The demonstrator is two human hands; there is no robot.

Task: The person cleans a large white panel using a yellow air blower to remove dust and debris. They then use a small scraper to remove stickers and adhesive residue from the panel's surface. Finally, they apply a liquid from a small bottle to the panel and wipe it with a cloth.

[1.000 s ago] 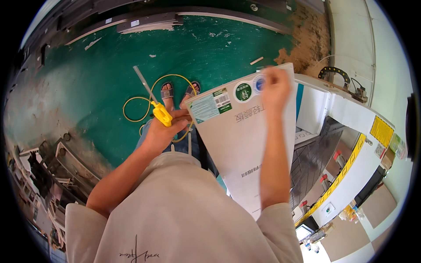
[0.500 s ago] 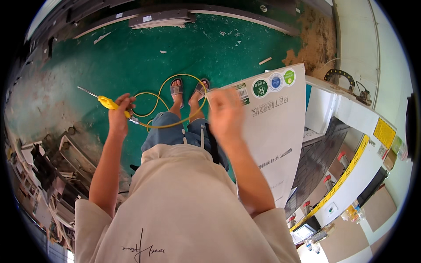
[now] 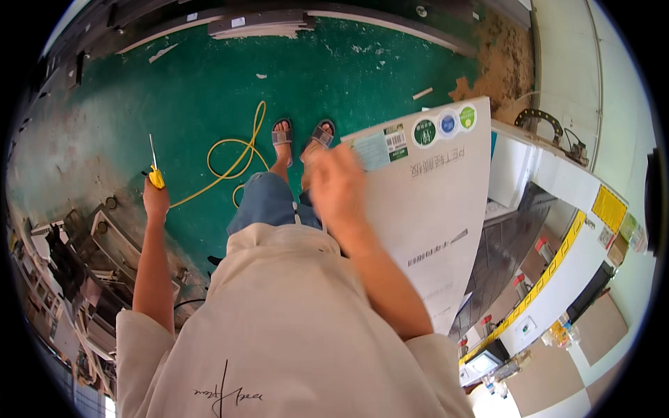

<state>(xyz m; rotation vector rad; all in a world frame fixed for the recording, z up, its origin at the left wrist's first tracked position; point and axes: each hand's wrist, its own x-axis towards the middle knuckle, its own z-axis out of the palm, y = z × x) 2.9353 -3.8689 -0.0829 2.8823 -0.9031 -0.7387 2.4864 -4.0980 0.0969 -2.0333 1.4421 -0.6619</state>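
Observation:
Out to the left, my left hand (image 3: 156,200) is closed round a yellow air blow gun (image 3: 156,177) with a long thin metal nozzle pointing away from me. From beside that hand a yellow air hose (image 3: 224,175) runs in loops over the floor. My right hand (image 3: 339,187) is in front of my shorts, by the left edge of a large pale board (image 3: 435,205). It is smeared by motion, so its fingers do not show clearly. Labels and round stickers (image 3: 437,127) mark the board's far end.
Right of the board stands a white machine (image 3: 540,171) with a yellow-striped edge, red knobs and a small screen (image 3: 482,364). Wood scraps and frames (image 3: 90,292) are heaped at the left. Stacked panels (image 3: 261,24) lie at the far side, sawdust (image 3: 498,59) at the far right.
My left hand has moved left with the blow gun, whose nozzle swung from pointing left to pointing away. The hose shifted left, off my right foot. My right hand moved slightly left and nearer, uncovering a label.

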